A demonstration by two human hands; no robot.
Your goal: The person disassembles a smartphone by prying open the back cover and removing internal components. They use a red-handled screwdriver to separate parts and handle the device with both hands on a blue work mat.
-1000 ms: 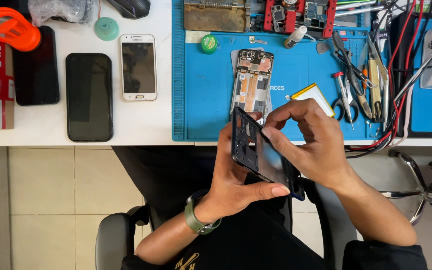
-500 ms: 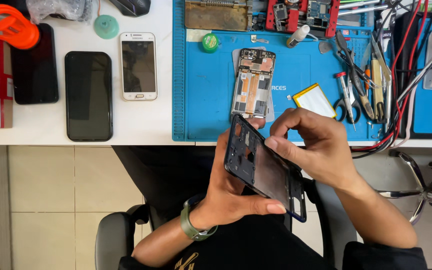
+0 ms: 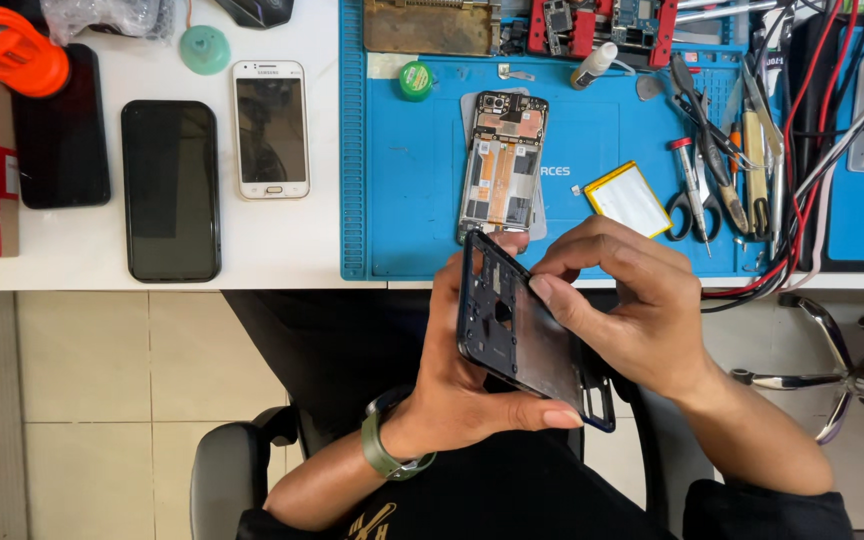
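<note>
Phones lie well off to the left of the left hand (image 3: 462,385) on the white table (image 3: 282,240): a black phone (image 3: 170,190), slab-like and glossy, and beside it a smaller white phone (image 3: 270,128) with rounded corners.

That left hand grasps the frame (image 3: 522,330), a dark plastic phone shell with cut-outs, held tilted over the lap; the thumb runs along its lower edge and the fingers curl behind it. Just above these fingers, on the blue mat (image 3: 402,220), which looks rubbery and ribbed along its edge, lies an opened phone (image 3: 502,160) with copper-coloured parts bare.

The right hand (image 3: 632,310) pinches at the upper right edge of the frame, fingertips pressed to it; whether something small sits between them I cannot tell. Beyond this hand a flat yellow battery (image 3: 629,198) rests on the mat, with scissors (image 3: 694,190) and other metal tools to its right.

The frame looks thin and flexible, so hard prying could probably crack it, and a slip would drop it to the floor.
</note>
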